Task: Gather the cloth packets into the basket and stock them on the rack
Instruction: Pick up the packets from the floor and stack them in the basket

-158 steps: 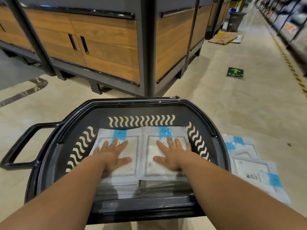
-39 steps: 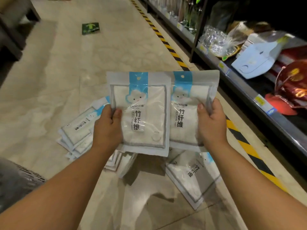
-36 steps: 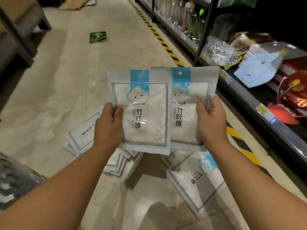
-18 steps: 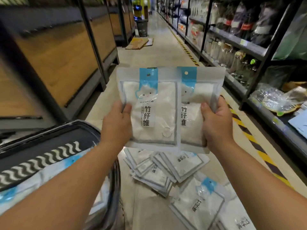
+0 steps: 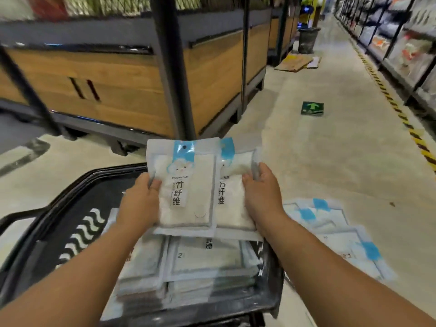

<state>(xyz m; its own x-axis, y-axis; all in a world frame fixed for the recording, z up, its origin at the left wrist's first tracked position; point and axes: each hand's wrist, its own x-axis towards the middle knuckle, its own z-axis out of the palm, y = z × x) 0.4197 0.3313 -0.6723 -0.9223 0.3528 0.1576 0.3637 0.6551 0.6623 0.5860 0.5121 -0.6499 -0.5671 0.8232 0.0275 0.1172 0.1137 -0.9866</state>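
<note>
A person's left hand (image 5: 140,204) and right hand (image 5: 262,197) each grasp 1 cloth packet by its outer edge, thumb on the front and fingers behind, holding the pair side by side over a black basket (image 5: 70,192). The left packet (image 5: 188,190) overlaps the right packet (image 5: 232,204); both carry a blue header strip, a cloud cartoon and the vertical label "竹纤维", with a brand line above it too blurred to read. Below them, stacked packets (image 5: 205,258) fill the basket at 6 o'clock, the top one marked "2". More loose packets (image 5: 335,232) lie on the pale floor at 4 o'clock, just beside the basket. A green arrow sticker (image 5: 312,108) sits on the floor at 1 o'clock. A wood-panelled display unit (image 5: 118,90) stands from 10 to 12 o'clock, and stocked shelving (image 5: 405,43) runs along a yellow-and-black floor stripe (image 5: 401,114) at 2 o'clock.
</note>
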